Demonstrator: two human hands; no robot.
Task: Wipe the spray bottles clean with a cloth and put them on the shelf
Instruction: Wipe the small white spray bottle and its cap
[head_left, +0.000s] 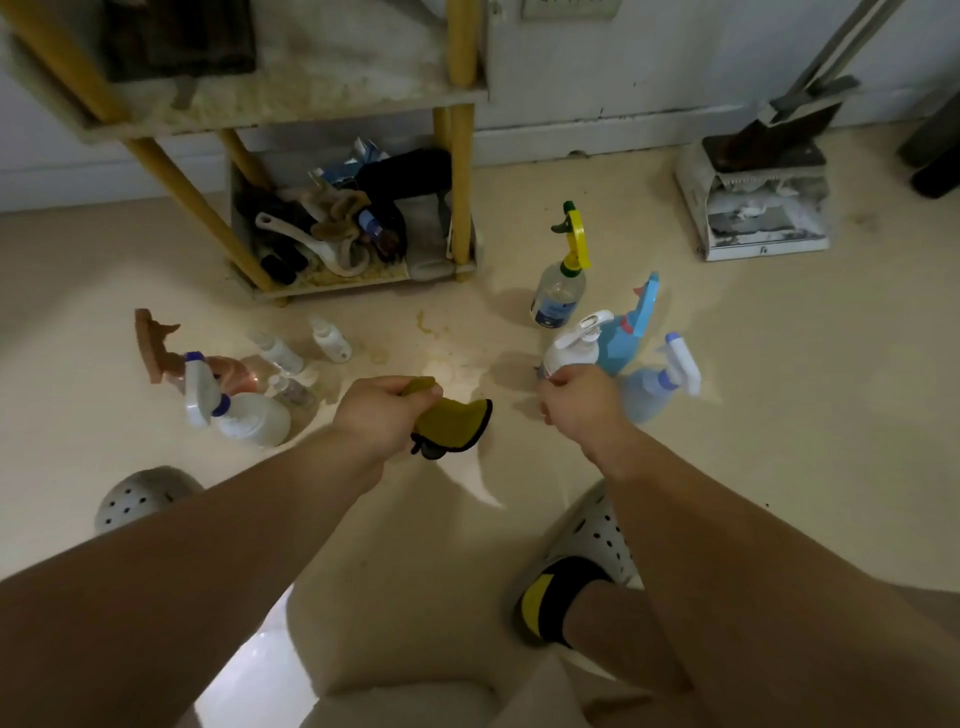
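Seen from above the floor (753, 415): left hand (376, 413) gripping a yellow cloth (452, 423), right hand (576, 397) curled just before a white pump bottle (574, 348), blue spray bottles (631, 332) right of that bottle, a yellow-trigger bottle (561, 283) behind it, shelf (311, 104) far left of it.

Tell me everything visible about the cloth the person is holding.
The cloth is olive-yellow with a dark stitched edge and looks like soft microfibre. It is bunched, not spread: the left hand grips its upper part, a fold poking out above the fingers, while the rest hangs down and to the right with one dark corner drooping. It is held above the floor and touches no bottle.
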